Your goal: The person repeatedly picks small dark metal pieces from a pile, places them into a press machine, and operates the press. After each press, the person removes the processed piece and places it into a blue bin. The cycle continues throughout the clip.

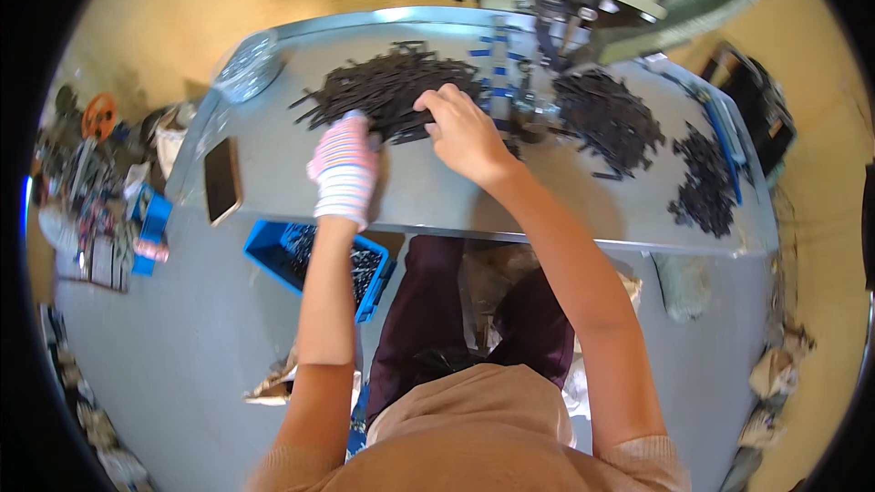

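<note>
A wide heap of thin dark strips [392, 82] lies on the metal-topped table in front of me. My left hand [346, 164], in a pink and white striped glove, rests at the heap's near left edge; its fingertips reach the strips and I cannot make out what they grip. Bare, my right hand [467, 135] is over the heap's right side, its fingers curled down toward the strips, and whether it holds one is hidden. Just right of it stands the work spot of a bench machine [529, 96]. Beyond that is a second heap of dark pieces [609, 123].
A smaller pile of short dark pieces [706, 180] lies at the table's right end beside a blue-edged tray [723, 141]. On the left are a phone [221, 180] and a clear plastic-wrapped bundle [249, 68]. Below the front edge sits a blue bin [264, 251] holding small dark parts.
</note>
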{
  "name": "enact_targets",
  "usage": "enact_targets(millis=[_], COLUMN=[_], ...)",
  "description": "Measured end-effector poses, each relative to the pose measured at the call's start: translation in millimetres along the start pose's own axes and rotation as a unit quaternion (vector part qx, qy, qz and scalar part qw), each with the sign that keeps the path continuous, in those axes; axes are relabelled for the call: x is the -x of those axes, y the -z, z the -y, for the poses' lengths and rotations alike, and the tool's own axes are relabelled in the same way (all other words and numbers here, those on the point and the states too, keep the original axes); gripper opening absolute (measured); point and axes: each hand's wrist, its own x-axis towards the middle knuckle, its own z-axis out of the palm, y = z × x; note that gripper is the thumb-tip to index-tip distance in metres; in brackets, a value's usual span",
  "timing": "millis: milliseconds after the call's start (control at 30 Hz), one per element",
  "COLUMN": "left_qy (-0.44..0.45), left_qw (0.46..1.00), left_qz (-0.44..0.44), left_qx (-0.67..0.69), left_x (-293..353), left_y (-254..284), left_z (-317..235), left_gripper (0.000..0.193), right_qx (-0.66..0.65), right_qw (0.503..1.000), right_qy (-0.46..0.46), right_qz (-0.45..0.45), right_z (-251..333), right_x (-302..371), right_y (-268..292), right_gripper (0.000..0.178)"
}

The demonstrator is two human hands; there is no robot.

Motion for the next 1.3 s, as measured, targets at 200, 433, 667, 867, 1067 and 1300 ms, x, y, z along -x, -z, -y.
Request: enact_targets(millis=[200,433,667,867,1067,1300], left_qy=[-0.061,-0.188,-0.153,-0.125,-0.127,-0.113], left_qw=[0.989,0.966,0.879,0.854,0.821,0.837], left_qz=[-0.127,0.028,0.251,0.308,0.343,0.337], left_qx=[0.047,0.174,0.374,0.401,0.439,0.416], left_x=[-5.3,-36.2,-58.6,-67.0,-67.0,-68.7], left_y=[7.2,-21.7,-23.1,-21.3,-28.3,-28.9], left_z=[11.4,-56.4,-124.4,-138.7,-133.9,-128.7], left_gripper=[0.017,0.025,0.018,0.004,0.012,0.012], right_qx=[0.02,0.239,0.257,0.16,-0.389,-0.527], right_qw=[0.987,0.944,0.937,0.958,0.889,0.806], right_qy=[-0.082,-0.227,-0.236,-0.226,-0.205,-0.252], right_qz=[-0.133,-0.032,-0.01,-0.075,-0.128,-0.095], right_z=[-56.2,-104.4,-120.0,-118.3,-112.8,-109.5], right_x=[50.1,94.6,94.5,84.9,51.7,39.0], right_y=[89.3,135.9,126.3,134.9,122.0,104.0], right_gripper=[0.011,0.022,0.017,0.012,0.005,0.005])
